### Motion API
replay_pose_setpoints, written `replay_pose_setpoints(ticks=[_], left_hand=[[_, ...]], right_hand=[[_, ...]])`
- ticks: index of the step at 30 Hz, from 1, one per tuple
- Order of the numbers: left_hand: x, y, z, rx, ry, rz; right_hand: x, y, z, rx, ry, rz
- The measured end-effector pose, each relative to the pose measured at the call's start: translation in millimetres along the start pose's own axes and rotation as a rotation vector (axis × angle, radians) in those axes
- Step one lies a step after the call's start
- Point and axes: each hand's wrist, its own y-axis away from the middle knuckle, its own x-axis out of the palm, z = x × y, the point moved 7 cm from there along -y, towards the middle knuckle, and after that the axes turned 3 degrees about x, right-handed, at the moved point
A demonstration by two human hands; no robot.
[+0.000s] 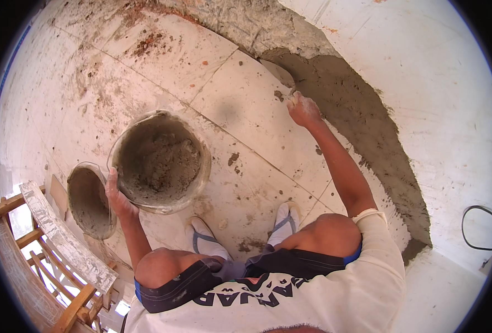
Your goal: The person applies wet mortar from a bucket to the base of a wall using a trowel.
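My right hand grips a trowel at its handle. The grey trowel blade lies along the lower edge of the wall, beside a strip of wet grey mortar. At my left, my left hand is closed on the side of a large bucket, near its thin wire handle. Rough grey mortar sits inside that bucket. Just left of my left hand stands a smaller bucket with grey residue on its inner wall.
Dusty white floor tiles carry scattered mortar crumbs and reddish debris. A white wall rises on the right, with a black cable loop. Wooden framing and a mortar-smeared board occupy the lower left.
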Motion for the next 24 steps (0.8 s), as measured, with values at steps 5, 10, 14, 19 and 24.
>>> replay_pose_setpoints(ticks=[5, 10, 14, 19, 24], left_hand=[[0.8, 4.1, -7.9, -0.011, -0.001, 0.008], [-7.2, -3.4, 0.2, -0.013, 0.009, -0.001], [-3.2, -3.2, -2.8, -0.038, 0.015, 0.008], [12.1, -0.2, -4.3, -0.048, 0.043, 0.062], [31.0, 4.3, -8.6, -0.037, 0.021, 0.126]], right_hand=[[-1.7, 3.5, 6.8, 0.053, -0.009, 0.053], [5.7, 13.7, -42.9, 0.112, 0.033, -0.002], [-3.6, 24.2, -73.7, 0.078, 0.064, -0.055], [-40.5, 48.9, -96.9, 0.011, 0.04, -0.177], [-61.6, 87.9, -80.1, -0.071, -0.166, -0.381]])
